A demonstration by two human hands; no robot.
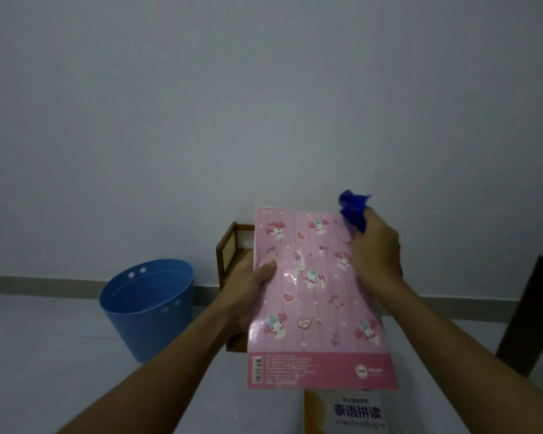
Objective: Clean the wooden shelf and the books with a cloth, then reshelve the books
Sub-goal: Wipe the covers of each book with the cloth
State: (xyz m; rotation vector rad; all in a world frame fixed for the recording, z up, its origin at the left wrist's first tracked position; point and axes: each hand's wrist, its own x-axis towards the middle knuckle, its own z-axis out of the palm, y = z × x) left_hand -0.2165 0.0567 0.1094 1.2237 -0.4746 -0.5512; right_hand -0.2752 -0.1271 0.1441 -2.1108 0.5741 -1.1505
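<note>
We face a bare wall (pixel 264 104) over a pale floor (pixel 60 339). At the floor's far edge stands one blue bucket (pixel 148 308), left of the wooden shelf (pixel 229 255), which is mostly hidden behind the raised pink book (pixel 314 308). The left hand (pixel 248 286) grips the book's left edge, and the right hand (pixel 376 255) bunches one blue cloth (pixel 353 211) at its top right corner. We count two books — the second book (pixel 348 413) is cut off below.

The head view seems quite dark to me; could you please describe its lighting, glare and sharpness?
Head view: dim, bluish light and soft detail throughout; in the same view, pale glare patches on the glossy pink cartoon-print book; the crumpled blue cloth in the right hand looks motion-blurred; the round blue plastic bucket appears tilted, probably from wide-angle distortion.
</note>
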